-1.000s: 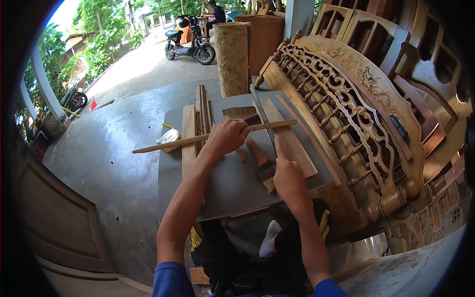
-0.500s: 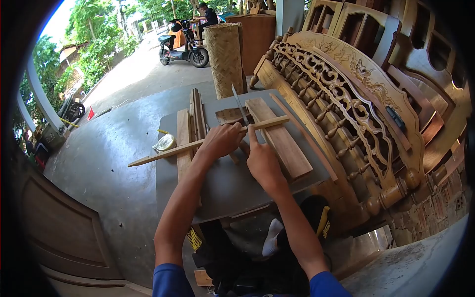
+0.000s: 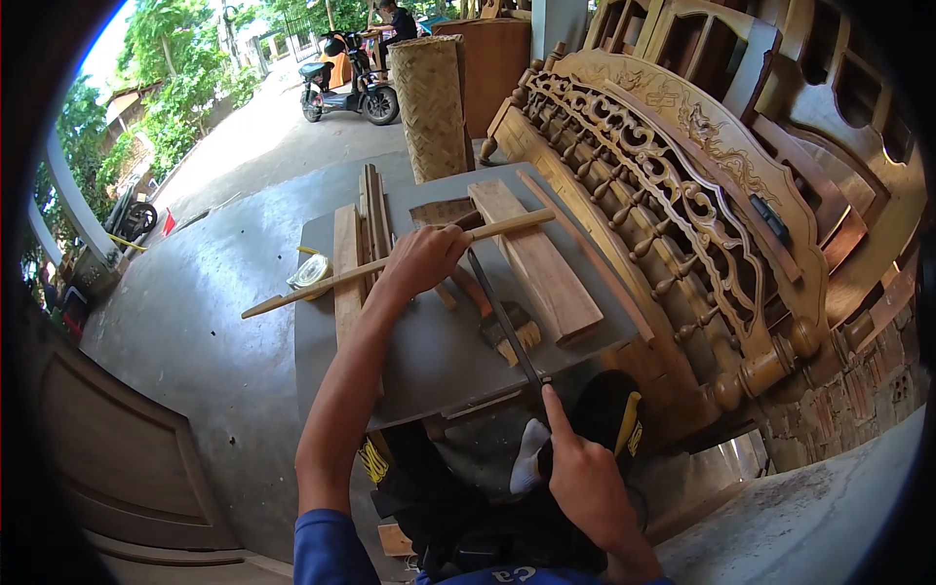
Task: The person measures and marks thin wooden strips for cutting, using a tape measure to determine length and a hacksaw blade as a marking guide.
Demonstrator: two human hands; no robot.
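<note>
My left hand (image 3: 424,258) is closed on a thin wooden stick (image 3: 322,283) and presses it down across the grey board table (image 3: 390,361). The stick lies slantwise and sticks out past the table's left edge. My right hand (image 3: 585,478) is drawn back near my body, below the table's near edge, gripping the handle of a handsaw with the index finger stretched along it. The narrow saw blade (image 3: 502,317) runs from that hand up to the stick, meeting it just right of my left hand.
A wide plank (image 3: 536,258), a brush (image 3: 512,333), wood strips (image 3: 370,210) and a tape roll (image 3: 310,271) lie on the table. A carved wooden headboard (image 3: 673,185) stands to the right, a woven roll (image 3: 434,93) behind. A scooter (image 3: 341,83) and a person (image 3: 392,14) are far back.
My right hand pushed the saw forward over the stick, then pulled it back toward my body. My left hand stayed on the stick. The view tipped slightly downward.
</note>
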